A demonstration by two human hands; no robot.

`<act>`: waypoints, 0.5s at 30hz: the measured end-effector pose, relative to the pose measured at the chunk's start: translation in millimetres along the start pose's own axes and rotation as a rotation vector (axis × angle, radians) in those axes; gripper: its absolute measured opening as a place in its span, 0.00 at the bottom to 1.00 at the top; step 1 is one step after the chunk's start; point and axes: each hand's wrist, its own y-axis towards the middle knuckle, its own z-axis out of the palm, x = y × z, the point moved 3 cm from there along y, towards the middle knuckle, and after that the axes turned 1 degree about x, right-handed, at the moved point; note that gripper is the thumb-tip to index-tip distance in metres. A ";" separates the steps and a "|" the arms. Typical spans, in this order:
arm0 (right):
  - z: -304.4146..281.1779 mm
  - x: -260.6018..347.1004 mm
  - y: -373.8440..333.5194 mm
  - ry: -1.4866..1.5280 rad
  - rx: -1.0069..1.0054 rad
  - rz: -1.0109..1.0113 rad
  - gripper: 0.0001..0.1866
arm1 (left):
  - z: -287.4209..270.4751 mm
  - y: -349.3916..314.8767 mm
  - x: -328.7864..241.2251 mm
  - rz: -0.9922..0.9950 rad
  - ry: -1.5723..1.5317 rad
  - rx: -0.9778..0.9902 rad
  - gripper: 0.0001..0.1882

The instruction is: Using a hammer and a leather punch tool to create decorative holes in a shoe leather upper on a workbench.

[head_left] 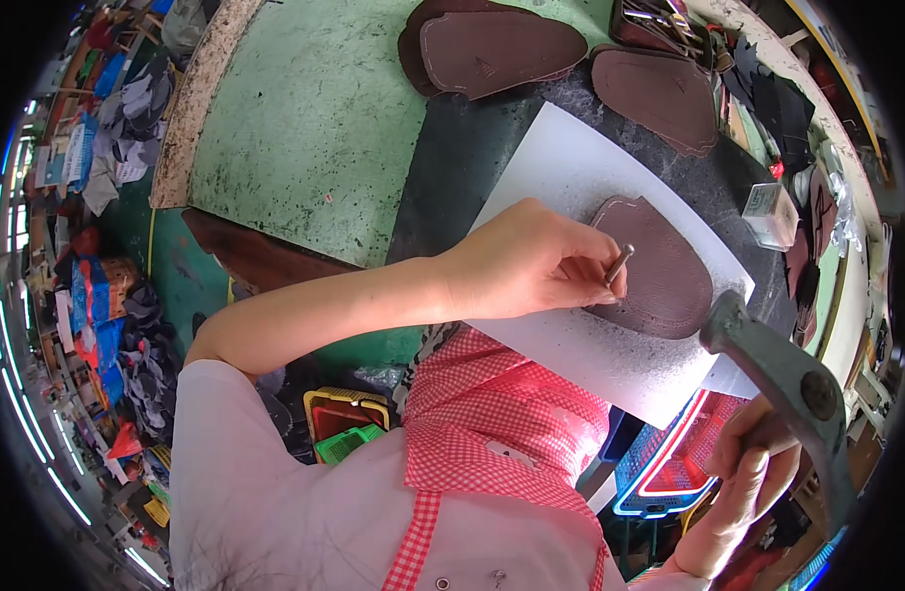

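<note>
Between the fingertips of my left hand [536,261] is a slim metal punch [620,264], slanted over a dark brown leather piece [659,266]. That piece is rounded, with small holes or stitch marks near its edge, and lies on a white board [541,167]. Whether the punch tip touches the leather is hidden by my fingers. My right hand [758,458] grips a hammer [782,364] with a worn grey metal head, held to the right of the leather. Its handle is mostly hidden by the head and my hand.
Beneath the board lies a black mat [452,158] on a green worktable [304,128]. Stacked brown leather pieces [502,49] and another brown piece [659,94] rest beyond it. A tool box [659,25] and a clear container [770,215] stand right. Plastic baskets [659,468] sit below.
</note>
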 end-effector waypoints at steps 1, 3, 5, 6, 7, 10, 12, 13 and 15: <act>-3.1 -4.1 -5.8 -0.045 -0.132 0.094 0.19 | -0.1 -0.5 0.4 0.029 0.034 -0.012 0.05; 0.7 -1.6 -6.8 -0.118 -0.105 0.097 0.18 | 2.5 0.8 -3.6 0.066 0.065 -0.015 0.05; 7.5 -0.7 -5.5 -0.249 -0.032 0.105 0.17 | 5.4 -2.5 -11.7 0.128 0.359 -0.037 0.05; 11.0 -0.9 -4.2 -0.311 0.007 0.108 0.16 | 7.4 -4.8 -12.3 0.126 0.363 -0.039 0.05; 13.8 -0.7 -1.9 -0.373 0.045 0.109 0.16 | 9.2 -7.6 -15.9 0.231 0.486 -0.078 0.05; 16.9 -5.6 11.4 -0.523 0.341 0.005 0.16 | 9.2 -13.1 -17.6 0.360 0.668 -0.052 0.06; 9.9 -20.3 11.5 -0.386 0.132 -0.085 0.12 | -3.2 -5.3 -4.5 0.037 0.003 -0.076 0.04; 2.5 -31.3 11.4 -0.336 0.052 -0.088 0.12 | -8.8 1.1 -7.5 0.036 -0.009 -0.142 0.04; -16.9 -44.5 9.5 -0.437 0.070 -0.017 0.11 | -16.6 12.7 -19.1 0.093 -0.080 -0.217 0.05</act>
